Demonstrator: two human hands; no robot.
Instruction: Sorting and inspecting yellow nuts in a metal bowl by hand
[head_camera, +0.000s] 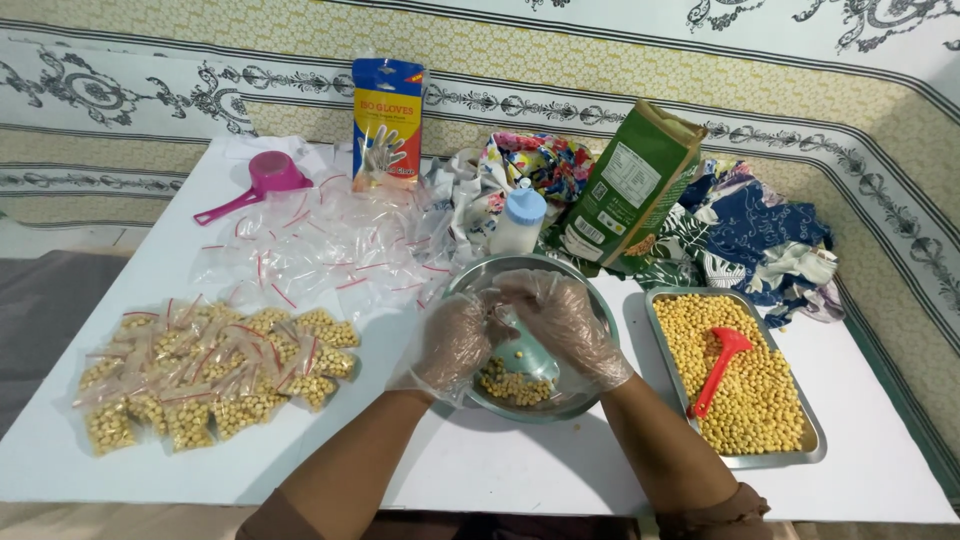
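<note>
Both my hands wear clear plastic gloves and meet over a round metal bowl (470, 275) at the middle of the white table. My left hand (452, 343) and my right hand (568, 325) together hold a pale green scoop (525, 357) inside the bowl, with a clear bag seemingly between the fingers. Yellow beans (512, 386) lie in the bottom of the bowl. What the fingers pinch is partly hidden by the gloves.
A metal tray (812, 445) of yellow beans with a red scoop (720, 366) sits at right. Filled small bags (210, 375) lie at left, empty zip bags (330, 245) behind. A pink scoop (262, 180), glove packet (387, 122), white bottle (520, 220), green pouch (630, 190) and cloths (760, 235) stand at the back.
</note>
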